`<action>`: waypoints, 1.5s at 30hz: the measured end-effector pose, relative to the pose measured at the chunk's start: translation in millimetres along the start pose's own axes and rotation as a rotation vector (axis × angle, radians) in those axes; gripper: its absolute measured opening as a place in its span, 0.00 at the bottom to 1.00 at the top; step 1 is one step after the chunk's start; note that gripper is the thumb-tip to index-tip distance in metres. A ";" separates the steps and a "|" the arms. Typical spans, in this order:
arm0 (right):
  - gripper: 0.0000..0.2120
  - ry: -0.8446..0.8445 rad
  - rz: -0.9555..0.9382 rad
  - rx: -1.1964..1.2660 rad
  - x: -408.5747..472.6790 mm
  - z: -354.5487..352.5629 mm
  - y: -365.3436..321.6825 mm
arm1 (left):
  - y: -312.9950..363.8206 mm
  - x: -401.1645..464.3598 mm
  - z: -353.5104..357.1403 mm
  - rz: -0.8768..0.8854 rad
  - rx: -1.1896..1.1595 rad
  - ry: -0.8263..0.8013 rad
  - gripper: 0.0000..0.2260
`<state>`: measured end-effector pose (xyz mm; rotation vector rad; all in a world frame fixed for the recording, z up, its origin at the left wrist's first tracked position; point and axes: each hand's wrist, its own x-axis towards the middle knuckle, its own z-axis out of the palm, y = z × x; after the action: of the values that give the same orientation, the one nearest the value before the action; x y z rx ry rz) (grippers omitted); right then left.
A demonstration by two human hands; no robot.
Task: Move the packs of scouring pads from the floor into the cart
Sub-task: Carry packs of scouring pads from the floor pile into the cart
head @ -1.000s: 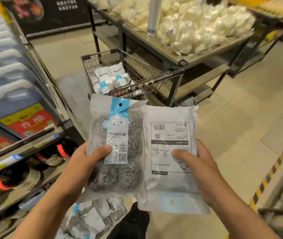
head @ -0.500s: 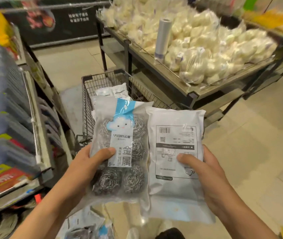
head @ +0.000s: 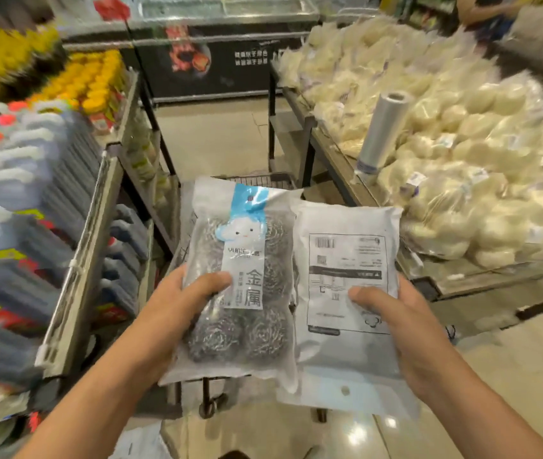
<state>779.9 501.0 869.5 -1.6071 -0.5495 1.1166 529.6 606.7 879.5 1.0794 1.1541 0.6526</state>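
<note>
I grip one scouring-pad pack (head: 240, 286) in my left hand (head: 177, 313) and another pack (head: 346, 293) in my right hand (head: 399, 329), both above the cart (head: 256, 181), so next I judge they need lowering in.

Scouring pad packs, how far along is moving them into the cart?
In hand: the left hand holds a front-facing pack and the right hand holds a back-facing pack, both above the cart, which they mostly hide. Left: dropping these two in. The cart's contents are not visible, so earlier progress is unclear.
</note>
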 end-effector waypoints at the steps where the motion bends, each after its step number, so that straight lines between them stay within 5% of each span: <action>1: 0.18 -0.016 -0.004 -0.014 15.7 -0.4 -6.3 | 4.2 8.6 1.4 0.003 -0.007 0.010 0.13; 8: 0.18 -0.110 -0.038 -0.100 118.1 19.4 -31.6 | 29.6 91.3 -8.9 0.004 -0.035 0.060 0.15; 17: 0.16 0.035 -0.040 -0.354 196.1 46.8 -20.1 | 10.3 195.5 -43.4 -0.088 -0.024 0.032 0.13; 24: 0.15 0.110 0.107 -0.324 238.0 46.1 6.4 | -42.9 252.5 -45.8 -0.231 -0.016 0.026 0.14; 39: 0.19 0.069 0.457 -0.350 358.5 96.5 156.5 | -165.8 354.3 -14.5 -0.447 0.123 0.220 0.15; 45: 0.19 0.282 0.510 -0.411 398.0 108.4 207.2 | -210.0 378.3 -10.1 -0.469 0.137 0.219 0.10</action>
<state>830.1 802.7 523.8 -2.3076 -0.1862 1.1571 616.9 856.7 537.2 0.8183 1.5959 0.3289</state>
